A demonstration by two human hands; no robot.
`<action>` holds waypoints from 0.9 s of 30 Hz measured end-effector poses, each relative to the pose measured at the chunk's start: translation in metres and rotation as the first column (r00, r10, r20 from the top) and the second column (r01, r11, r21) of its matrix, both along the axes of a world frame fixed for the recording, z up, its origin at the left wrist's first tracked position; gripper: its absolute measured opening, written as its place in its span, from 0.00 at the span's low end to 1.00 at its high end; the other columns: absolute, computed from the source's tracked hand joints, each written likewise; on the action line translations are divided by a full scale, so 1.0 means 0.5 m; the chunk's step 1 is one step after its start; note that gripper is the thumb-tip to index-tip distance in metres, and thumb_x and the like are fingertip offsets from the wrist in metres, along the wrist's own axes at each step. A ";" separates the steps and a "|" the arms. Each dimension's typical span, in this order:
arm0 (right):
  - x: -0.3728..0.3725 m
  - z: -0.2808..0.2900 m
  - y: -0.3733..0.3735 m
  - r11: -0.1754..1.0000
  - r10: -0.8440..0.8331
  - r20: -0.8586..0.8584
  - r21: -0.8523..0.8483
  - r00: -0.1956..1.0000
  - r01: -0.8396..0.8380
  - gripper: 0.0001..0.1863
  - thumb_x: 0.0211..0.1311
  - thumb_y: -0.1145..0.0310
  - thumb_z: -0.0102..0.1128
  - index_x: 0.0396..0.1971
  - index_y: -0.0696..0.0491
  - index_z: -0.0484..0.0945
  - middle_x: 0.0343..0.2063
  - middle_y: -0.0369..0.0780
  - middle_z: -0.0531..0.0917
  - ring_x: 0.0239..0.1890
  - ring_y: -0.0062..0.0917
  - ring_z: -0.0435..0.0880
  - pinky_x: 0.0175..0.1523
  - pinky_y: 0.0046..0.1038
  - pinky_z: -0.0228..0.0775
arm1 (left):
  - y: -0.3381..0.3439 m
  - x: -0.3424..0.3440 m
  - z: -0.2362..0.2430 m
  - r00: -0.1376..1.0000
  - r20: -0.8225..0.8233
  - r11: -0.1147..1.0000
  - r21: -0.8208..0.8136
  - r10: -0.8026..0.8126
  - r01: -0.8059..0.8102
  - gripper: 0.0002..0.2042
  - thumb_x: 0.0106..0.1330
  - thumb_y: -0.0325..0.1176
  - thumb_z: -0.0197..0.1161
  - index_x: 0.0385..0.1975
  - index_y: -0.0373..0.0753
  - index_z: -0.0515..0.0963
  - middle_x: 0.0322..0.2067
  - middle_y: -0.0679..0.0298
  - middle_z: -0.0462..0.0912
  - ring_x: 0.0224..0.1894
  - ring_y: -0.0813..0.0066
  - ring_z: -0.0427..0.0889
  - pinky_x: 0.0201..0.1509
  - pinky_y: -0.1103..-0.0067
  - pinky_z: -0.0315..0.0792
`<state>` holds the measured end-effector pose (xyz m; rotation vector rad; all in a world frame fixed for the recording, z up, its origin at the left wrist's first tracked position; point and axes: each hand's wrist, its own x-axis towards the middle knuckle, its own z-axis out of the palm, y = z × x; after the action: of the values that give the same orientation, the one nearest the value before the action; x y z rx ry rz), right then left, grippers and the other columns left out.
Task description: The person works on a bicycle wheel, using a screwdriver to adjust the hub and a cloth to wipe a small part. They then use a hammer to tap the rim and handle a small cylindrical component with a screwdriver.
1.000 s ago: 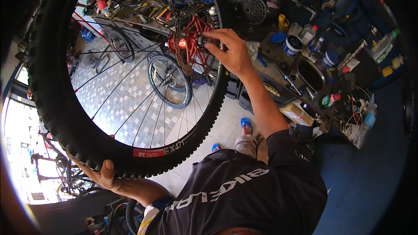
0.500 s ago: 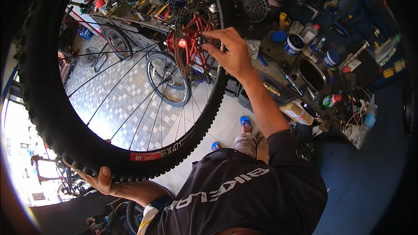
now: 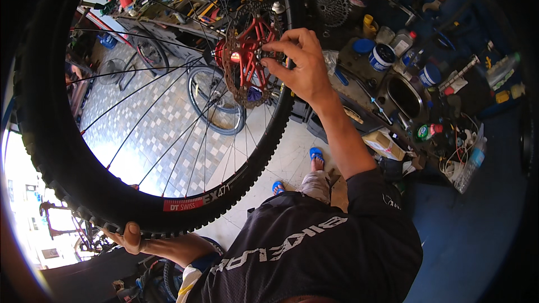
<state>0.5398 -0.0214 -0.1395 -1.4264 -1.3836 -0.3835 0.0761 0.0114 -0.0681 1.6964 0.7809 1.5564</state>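
A bicycle wheel with a knobby black tyre and dark spokes fills the left half of the head view, held up above the floor. My left hand cups the tyre from below, fingers behind it and thumb at the tread. At the hub, which carries a red-centred brake rotor, my right hand has thumb and fingers pinched round the small dark axle end. The fingertips partly hide that part.
A cluttered bench on the right holds tubs, tools, bottles and a box; a cassette is at the back. More tools lie along the far bench. Bicycle wheels stand beyond mine on the tiled floor; bikes are at lower left.
The wheel has shifted gradually leftward, its lower edge rising slightly, with my left hand moving along with it. My right hand stays at the hub, its upper fingers slightly higher and more bent.
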 end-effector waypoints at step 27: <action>0.030 -0.400 -0.590 0.704 -0.669 -0.351 -0.582 0.655 0.407 0.17 0.64 0.67 0.72 0.52 0.52 0.85 0.33 0.38 0.83 0.32 0.23 0.81 0.39 0.28 0.76 | -0.012 0.037 0.164 0.770 -0.579 0.960 -0.097 -0.269 0.262 0.56 0.51 0.46 0.77 0.80 0.40 0.51 0.61 0.43 0.74 0.62 0.53 0.76 0.68 0.66 0.70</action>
<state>0.5551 -0.3164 -0.3397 -2.1648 -0.5353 -0.0010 0.0944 0.0054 0.0139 2.2085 0.7918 0.8189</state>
